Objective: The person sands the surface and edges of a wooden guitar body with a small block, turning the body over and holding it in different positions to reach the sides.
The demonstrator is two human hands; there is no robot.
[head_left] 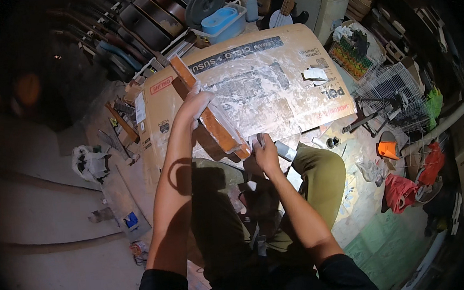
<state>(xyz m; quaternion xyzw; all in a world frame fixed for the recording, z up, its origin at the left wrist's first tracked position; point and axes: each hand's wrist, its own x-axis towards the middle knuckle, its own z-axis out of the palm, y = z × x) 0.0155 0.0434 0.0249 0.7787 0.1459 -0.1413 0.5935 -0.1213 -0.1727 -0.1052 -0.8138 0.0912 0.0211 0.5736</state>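
My left hand (197, 103) is closed round a long orange-brown wooden piece (219, 132), white residue along its edge, held slanting over a large cardboard sheet (288, 102) smeared with white powder. My right hand (265, 156) is beside the piece's lower end, fingers closed on a small dark grey object (260, 140), too small to identify. A crumpled white scrap (315, 74) lies on the cardboard's right part. My knees, in olive trousers, are just below the cardboard.
Guitars (145, 15) stand in rows behind, near blue plastic tubs (219, 20). At right are a wire cage (393, 86), a black tripod (368, 115), an orange object (387, 149) and red cloth (399, 192). A white bag (89, 161) and scattered pieces lie at left.
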